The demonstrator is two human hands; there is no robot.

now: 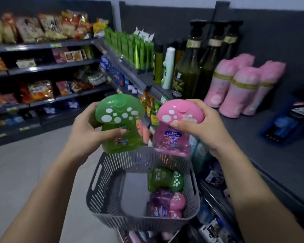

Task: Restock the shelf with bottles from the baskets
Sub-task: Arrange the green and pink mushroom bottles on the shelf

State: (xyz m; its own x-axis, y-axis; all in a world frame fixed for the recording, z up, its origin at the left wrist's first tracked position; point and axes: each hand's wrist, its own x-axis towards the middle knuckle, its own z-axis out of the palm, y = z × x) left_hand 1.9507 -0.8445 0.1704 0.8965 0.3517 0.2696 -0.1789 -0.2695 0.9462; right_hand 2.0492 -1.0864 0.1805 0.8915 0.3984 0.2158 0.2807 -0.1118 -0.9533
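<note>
While both bottles hang above the basket, the left hand has its grip wrapped round the green bottle, and the right hand holds the pink bottle by its cap alone; that hold looks shallow through the blur, so the bottle may slip or swing into the tall bottles on the shelf

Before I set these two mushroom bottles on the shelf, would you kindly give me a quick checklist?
1. Left hand grips the green bottle securely: ok, thumb across its front.
2. Right hand holds the pink bottle: ok, by its cap.
3. Pink cap closed tight: cannot tell.
4. Bare space on the shelf: ok, in front of the pink rolls.
5. Both bottles clear of the basket: ok.
6. Basket emptied: not ok, spare bottles lie inside.
</note>
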